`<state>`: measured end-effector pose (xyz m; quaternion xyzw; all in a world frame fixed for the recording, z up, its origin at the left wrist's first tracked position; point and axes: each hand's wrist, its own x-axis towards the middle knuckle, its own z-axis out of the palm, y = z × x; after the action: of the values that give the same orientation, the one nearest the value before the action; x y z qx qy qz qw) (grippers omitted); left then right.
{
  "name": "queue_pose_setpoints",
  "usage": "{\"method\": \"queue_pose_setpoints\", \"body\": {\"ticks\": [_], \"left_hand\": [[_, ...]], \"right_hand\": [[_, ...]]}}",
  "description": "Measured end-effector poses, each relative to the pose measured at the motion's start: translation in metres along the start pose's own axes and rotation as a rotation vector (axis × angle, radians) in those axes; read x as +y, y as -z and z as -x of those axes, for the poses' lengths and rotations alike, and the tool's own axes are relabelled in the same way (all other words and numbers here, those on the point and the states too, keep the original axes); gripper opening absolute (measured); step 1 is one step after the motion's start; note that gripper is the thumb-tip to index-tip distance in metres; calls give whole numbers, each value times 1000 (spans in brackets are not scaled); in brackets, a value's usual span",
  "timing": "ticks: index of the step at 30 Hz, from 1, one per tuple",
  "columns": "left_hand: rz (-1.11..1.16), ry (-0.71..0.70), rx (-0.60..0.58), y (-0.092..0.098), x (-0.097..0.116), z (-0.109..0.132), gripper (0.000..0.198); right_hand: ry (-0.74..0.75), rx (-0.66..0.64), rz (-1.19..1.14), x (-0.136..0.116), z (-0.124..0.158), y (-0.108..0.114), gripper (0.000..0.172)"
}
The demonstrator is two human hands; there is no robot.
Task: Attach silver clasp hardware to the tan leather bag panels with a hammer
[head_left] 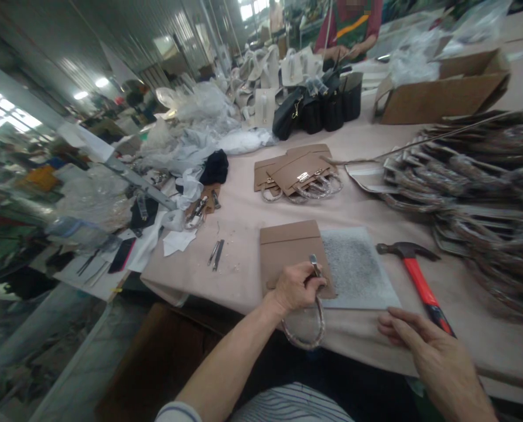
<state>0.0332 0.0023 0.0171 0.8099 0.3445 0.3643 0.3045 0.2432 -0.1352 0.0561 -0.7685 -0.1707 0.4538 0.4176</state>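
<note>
A tan leather bag panel with a plastic-wrapped loop handle lies near the table's front edge, partly over a grey speckled slab. My left hand is closed in a pinch on a small metal fitting at the panel's right side. Whether that fitting is attached to the panel cannot be told. My right hand is open with nothing in it, its fingers stretched toward the slab's lower right corner. Just beyond it lies a claw hammer with a red and black grip.
More tan panels with handles lie farther back. Wrapped handle pieces are piled at right. Tweezers lie left of the panel. Black bags, a cardboard box and a person are at the back.
</note>
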Motion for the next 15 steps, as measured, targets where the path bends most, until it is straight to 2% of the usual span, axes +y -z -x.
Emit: {"method": "queue_pose_setpoints", "body": {"ticks": [3,6,8,10,12,13,15], "left_hand": [[-33,-13,9,-1,-1,1,11],[-48,-24,7,0,0,1,12],[-51,-32,9,0,0,1,12],[-51,-37,5,-1,1,0,12],[-55,-41,2,-2,0,0,11],[-60,-42,-2,-2,-1,0,11],[-69,-39,-15,-3,-2,-1,10]], "right_hand": [[9,96,105,3,-1,18,65],[92,201,311,12,-6,32,65],[226,292,476,20,-11,37,63],[426,367,658,27,-17,40,63],[597,385,825,30,-24,42,62],[628,370,876,30,-28,43,60],[598,319,884,26,-39,46,48]]}}
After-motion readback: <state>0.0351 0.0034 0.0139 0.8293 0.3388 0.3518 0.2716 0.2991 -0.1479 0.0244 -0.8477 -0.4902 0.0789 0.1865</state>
